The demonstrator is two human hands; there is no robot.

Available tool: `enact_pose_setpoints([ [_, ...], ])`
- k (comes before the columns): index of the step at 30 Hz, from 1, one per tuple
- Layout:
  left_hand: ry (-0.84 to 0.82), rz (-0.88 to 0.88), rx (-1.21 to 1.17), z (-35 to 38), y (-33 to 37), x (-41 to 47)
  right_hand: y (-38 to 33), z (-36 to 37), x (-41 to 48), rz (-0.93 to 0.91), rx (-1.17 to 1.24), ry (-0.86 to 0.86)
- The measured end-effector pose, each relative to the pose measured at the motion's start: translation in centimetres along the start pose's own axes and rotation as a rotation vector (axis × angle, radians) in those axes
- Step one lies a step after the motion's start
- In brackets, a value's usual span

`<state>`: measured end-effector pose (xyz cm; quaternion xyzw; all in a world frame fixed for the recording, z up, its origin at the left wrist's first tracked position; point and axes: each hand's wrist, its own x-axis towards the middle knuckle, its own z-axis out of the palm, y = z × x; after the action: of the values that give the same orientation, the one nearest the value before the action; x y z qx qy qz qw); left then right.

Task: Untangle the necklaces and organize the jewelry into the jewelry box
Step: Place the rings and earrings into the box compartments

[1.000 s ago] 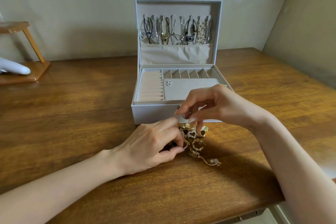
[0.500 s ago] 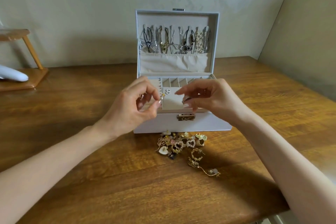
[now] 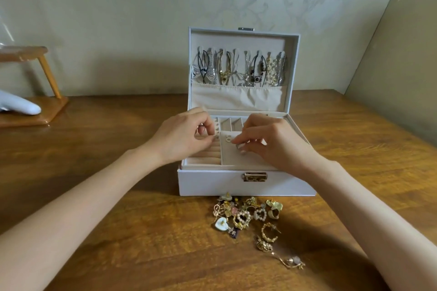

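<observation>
The white jewelry box (image 3: 212, 183) stands open on the tabletop (image 3: 106, 196), its lid upright and necklaces (image 3: 241, 68) hung inside. Over its tray the left hand (image 3: 184, 134) pinches a tiny stud (image 3: 216, 136) above the ring rolls. The right hand (image 3: 272, 142) curls onto the flat pad, though I cannot tell if it grips anything. Loose earrings (image 3: 243, 216) lie just before the box's front, with bare wood on either side and a wooden stand (image 3: 35, 113) far left.

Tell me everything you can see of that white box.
The jewelry box is white, leather-like outside, beige-lined inside, standing on the wooden table with a metal clasp in front. Its lid stands upright, necklaces hanging above a fabric pocket. The tray has ring rolls left, small compartments behind, a flat pad. The left hand and right hand reach into the tray, fingers curled.
</observation>
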<state>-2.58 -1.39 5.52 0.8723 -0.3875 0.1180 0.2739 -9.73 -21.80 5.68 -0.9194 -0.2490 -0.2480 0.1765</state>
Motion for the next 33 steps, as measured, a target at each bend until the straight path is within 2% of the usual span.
enact_pose_setpoints([
  [6, -0.134, -0.040, -0.005, -0.7, -0.4, -0.1, 0.4, 0.1, -0.4, -0.002, 0.082, -0.040],
  [17, -0.101, -0.040, 0.031, -0.2, -0.4, -0.3, -0.7, -0.5, -0.4, 0.136, 0.205, -0.011],
  [21, -0.001, -0.041, -0.082, -0.4, -0.7, -0.2, -0.4, -0.8, 1.0, 0.166, 0.232, 0.029],
  [23, 0.050, -0.073, -0.135, -0.7, -1.2, -0.1, 0.0, -1.0, 2.6, 0.250, 0.273, 0.029],
  [27, 0.054, -0.114, -0.192, -0.9, -2.0, 0.0, 1.2, 0.2, 6.5, 0.367, 0.346, -0.029],
  [33, 0.185, -0.106, -0.122, -1.0, -2.8, -0.1, 1.5, 3.5, 10.3, 0.332, 0.213, -0.139],
])
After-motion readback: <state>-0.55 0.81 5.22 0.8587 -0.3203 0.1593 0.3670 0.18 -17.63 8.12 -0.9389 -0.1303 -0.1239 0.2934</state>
